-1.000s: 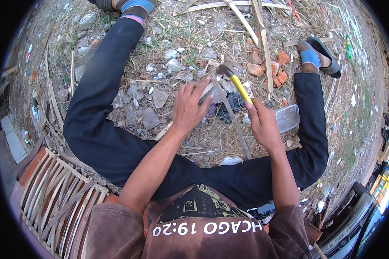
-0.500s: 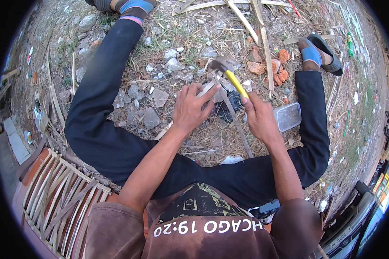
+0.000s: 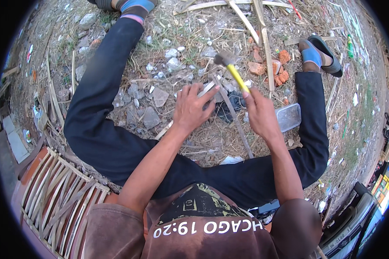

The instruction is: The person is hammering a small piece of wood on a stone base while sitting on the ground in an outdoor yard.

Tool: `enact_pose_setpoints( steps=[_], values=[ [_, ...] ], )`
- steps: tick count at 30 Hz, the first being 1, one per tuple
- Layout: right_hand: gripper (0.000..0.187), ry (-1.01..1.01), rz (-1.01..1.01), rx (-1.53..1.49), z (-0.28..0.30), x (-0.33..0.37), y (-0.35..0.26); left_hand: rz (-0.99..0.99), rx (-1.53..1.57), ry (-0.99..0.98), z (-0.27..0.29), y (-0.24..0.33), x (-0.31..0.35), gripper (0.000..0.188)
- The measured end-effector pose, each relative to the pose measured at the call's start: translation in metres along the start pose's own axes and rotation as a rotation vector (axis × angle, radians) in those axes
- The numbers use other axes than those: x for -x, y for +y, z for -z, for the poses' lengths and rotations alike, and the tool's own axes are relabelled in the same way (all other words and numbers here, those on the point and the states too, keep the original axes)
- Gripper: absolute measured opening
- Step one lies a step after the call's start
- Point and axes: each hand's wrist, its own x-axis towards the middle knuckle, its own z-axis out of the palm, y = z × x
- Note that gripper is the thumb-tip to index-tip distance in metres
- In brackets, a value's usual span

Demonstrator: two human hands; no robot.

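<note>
My right hand (image 3: 260,113) is closed round the yellow handle of a hammer (image 3: 235,77). The hammer's head is raised over the stony ground, a little blurred by motion. My left hand (image 3: 193,105) bends over a pale wooden strip (image 3: 164,129) and holds it down, with thumb and forefinger near its far end. Part of this strip is hidden under the palm. A second, greyer wooden strip (image 3: 237,124) slants from beside my left fingertips toward my right thigh, meeting the first near its far end. Something small at the fingertips cannot be made out.
A clear plastic tub (image 3: 288,117) lies by my right leg. Broken orange bricks (image 3: 256,68) and grey stones (image 3: 151,118) cover the ground between my legs. Long wooden slats (image 3: 266,52) lie farther off. Many bent strips (image 3: 58,190) are stacked at the lower left.
The hammer has tilted slightly, its head shifting a bit to the right, and my right hand has turned a little with it. My left hand stays almost where it was on the strip.
</note>
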Motion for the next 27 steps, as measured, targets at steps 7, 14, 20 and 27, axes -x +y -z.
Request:
enact_pose_setpoints(
  steps=[7, 14, 20, 27],
  values=[
    [0.031, -0.007, 0.04, 0.036, -0.005, 0.009, 0.004, 0.028, -0.065, -0.093, 0.003, 0.005, 0.004, 0.053],
    [0.031, -0.019, -0.005, -0.096, 0.011, 0.004, -0.012, -0.021, -0.113, -0.03, 0.0, 0.001, 0.007, 0.054],
    [0.032, -0.063, 0.003, 0.043, 0.007, 0.002, -0.008, -0.036, -0.144, -0.042, -0.004, 0.001, 0.009, 0.054],
    [0.033, -0.094, -0.008, 0.145, -0.006, 0.006, 0.008, -0.028, -0.135, -0.059, -0.005, 0.002, 0.009, 0.058]
  ],
)
